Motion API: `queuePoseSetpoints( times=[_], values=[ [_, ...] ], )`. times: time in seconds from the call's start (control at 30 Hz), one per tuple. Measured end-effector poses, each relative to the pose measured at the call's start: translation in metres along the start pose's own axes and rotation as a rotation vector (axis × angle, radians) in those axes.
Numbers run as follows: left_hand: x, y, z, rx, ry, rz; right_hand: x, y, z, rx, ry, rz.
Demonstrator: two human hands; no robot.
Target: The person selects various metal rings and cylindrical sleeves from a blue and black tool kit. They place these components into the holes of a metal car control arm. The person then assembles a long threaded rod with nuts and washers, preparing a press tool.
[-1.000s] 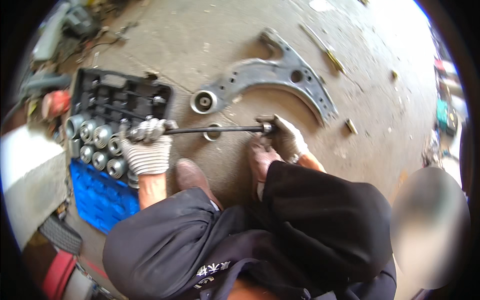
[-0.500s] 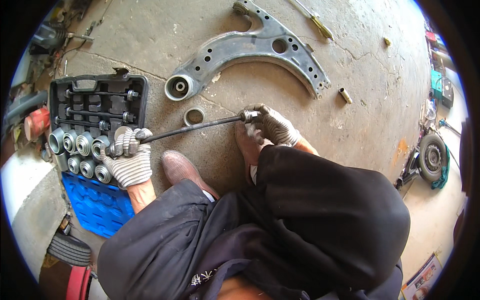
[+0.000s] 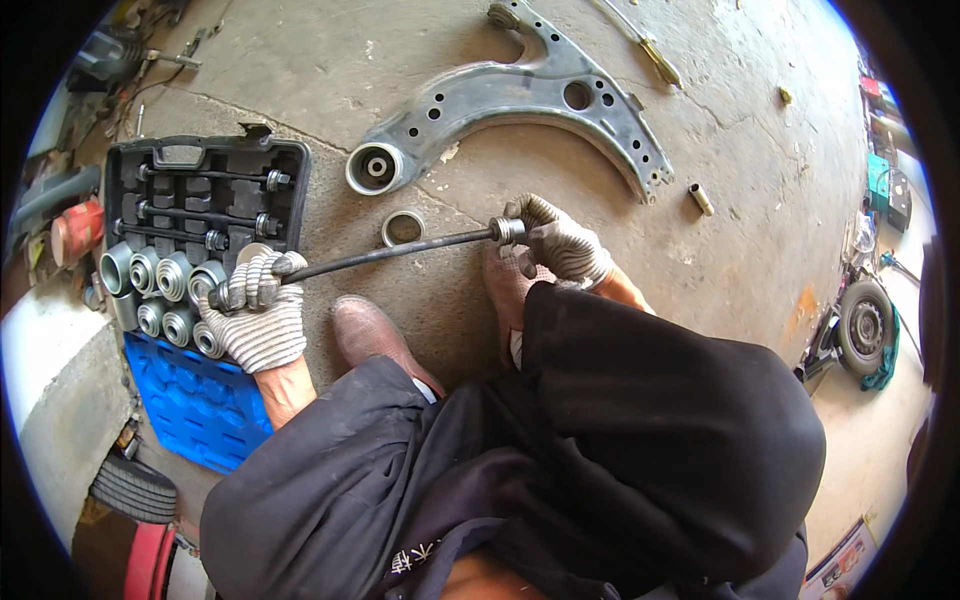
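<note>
A long dark threaded rod [image 3: 390, 252] slants across in front of me, rising slightly to the right. My left hand [image 3: 262, 315], in a striped knit glove, is wrapped round its left end beside the tool case. At the other end, the gloved fingers of my right hand [image 3: 565, 245] are closed on the metal nut and washers [image 3: 507, 231]; how the fingertips grip is partly hidden. A metal ring sleeve [image 3: 403, 229] lies on the floor just beyond the rod. Past it is a grey control arm [image 3: 520, 95] with a bushing [image 3: 376, 167] in its near-left end.
An open black case [image 3: 205, 190] at left holds several rods and metal cups [image 3: 174, 275]; its blue tray [image 3: 195, 405] lies nearer me. A screwdriver [image 3: 658, 62] and a short metal tube [image 3: 701, 199] lie to the right on the concrete. A wheel [image 3: 866, 321] stands far right.
My right hand's fingers have shifted around the nut at the rod's end. My left hand keeps its grip. The whole view has moved slightly, so the floor objects appear a little farther right.
</note>
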State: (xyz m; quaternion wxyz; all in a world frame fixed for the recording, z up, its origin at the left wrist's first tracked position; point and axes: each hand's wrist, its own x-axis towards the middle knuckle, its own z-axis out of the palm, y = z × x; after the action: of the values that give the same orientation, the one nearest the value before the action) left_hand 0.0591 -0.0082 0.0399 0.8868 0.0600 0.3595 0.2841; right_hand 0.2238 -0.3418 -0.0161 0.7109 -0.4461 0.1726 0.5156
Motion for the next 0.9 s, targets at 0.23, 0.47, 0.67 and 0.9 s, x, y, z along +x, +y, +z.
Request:
queuePoseSetpoints(
  times=[0.23,0.47,0.67,0.9],
  values=[
    [-0.001,-0.004,0.000,-0.006,0.013,-0.018,0.011,0.004,-0.014,-0.390,-0.011,0.002],
    [-0.002,0.002,0.000,-0.015,0.014,-0.009,0.015,-0.004,-0.032,-0.304,-0.011,0.185],
    [-0.001,0.001,-0.001,0.005,-0.043,-0.011,0.013,-0.007,-0.038,-0.161,-0.040,0.290],
    [-0.004,0.003,-0.001,-0.005,-0.022,0.012,0.011,0.003,-0.018,0.031,-0.195,0.083]
  ],
)
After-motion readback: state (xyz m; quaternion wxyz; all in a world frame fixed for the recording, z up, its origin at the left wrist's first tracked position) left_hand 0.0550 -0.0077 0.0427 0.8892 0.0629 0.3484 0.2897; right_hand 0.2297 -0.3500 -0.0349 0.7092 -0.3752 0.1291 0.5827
